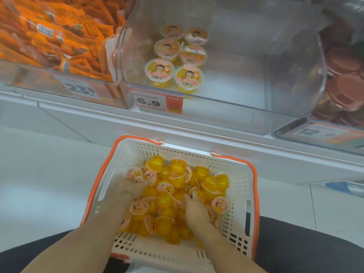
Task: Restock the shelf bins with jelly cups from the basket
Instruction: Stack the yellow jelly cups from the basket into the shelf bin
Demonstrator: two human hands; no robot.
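head view — white slatted plastic basket with orange rim (239,186), lower centre, heaped with yellow jelly cups (166,200) | left hand (131,187) and right hand (194,210) apart, buried in heap, grips unclear | clear plastic shelf bin (256,75), upper centre — six upright cups.

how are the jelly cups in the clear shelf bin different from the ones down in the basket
The jelly cups in the bin stand upright, lids up, in two neat rows; the cups in the basket lie jumbled, many tipped or upside down. The bin holds six, the basket far more. Both hands are in the basket pile, none at the bin. Both groups share yellow jelly and the same cartoon lid.
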